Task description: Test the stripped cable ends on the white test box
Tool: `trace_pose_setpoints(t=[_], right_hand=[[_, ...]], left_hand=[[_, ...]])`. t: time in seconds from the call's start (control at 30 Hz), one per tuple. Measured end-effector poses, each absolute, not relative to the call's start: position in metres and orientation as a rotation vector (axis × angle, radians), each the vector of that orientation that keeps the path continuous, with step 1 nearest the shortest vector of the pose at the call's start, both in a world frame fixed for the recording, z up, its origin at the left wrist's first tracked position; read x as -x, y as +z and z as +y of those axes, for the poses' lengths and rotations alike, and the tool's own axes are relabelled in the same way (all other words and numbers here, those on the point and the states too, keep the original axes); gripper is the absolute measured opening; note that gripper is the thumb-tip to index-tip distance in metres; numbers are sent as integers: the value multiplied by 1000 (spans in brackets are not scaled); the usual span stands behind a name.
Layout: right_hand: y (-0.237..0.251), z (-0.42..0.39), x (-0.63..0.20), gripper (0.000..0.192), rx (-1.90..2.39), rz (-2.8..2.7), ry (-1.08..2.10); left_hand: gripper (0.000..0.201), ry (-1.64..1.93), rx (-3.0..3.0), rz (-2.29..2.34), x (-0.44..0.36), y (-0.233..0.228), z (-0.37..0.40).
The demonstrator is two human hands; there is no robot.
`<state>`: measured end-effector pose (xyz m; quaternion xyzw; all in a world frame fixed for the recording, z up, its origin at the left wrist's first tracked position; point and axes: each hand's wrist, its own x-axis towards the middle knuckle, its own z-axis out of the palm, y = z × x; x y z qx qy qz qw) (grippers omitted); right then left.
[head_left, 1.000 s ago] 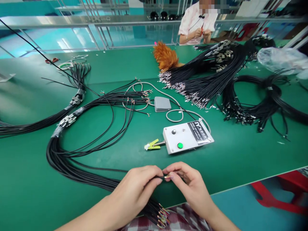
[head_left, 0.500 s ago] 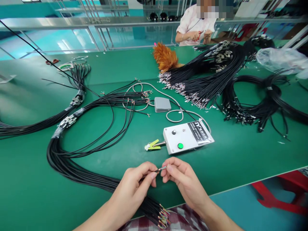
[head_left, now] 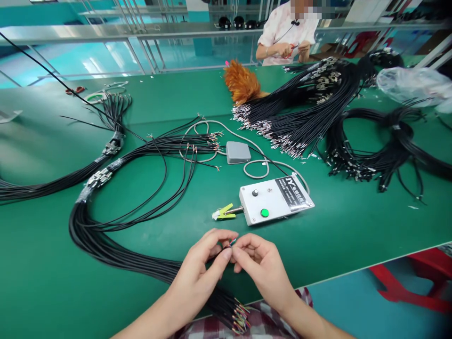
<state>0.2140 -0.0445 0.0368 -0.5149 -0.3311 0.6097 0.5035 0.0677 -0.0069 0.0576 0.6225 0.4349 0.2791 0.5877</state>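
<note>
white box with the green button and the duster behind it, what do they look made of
The white box looks like painted sheet metal or hard plastic: flat matte faces, corner screws, a glossy black label. Which one, I cannot tell. The duster looks like real feathers: fluffy rust-brown plumes with ragged edges.

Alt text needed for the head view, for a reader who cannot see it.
Left hand and right hand pinch one cable end together over a green table, near a white control box and black cable bundles. Another person works opposite.
</note>
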Motion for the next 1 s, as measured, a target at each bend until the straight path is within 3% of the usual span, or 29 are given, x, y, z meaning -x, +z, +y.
trace_pose_setpoints(t=[0.23,0.43,0.57,0.7,0.87,1.0], right_hand=[[37,-43,-226,14,1395,-1246,1163],[35,-39,-239,14,1406,-1712,782],[32,-41,-249,10,1471,-1858,619],[33,-41,-249,20,1428,-2063,332],[41,-31,-242,33,1333,-2296,67],[54,-10,-239,11,1326,-2344,-37]], left_hand=[[14,779,-1223,1026,-75,52,-5],[20,720,-1796,1074,-65,42,-13],[24,689,-1790,1127,-70,36,-11],[24,700,-1835,1116,-75,33,-9],[28,642,-2300,981,-59,36,-2],[23,725,-2203,1125,-41,40,14]])
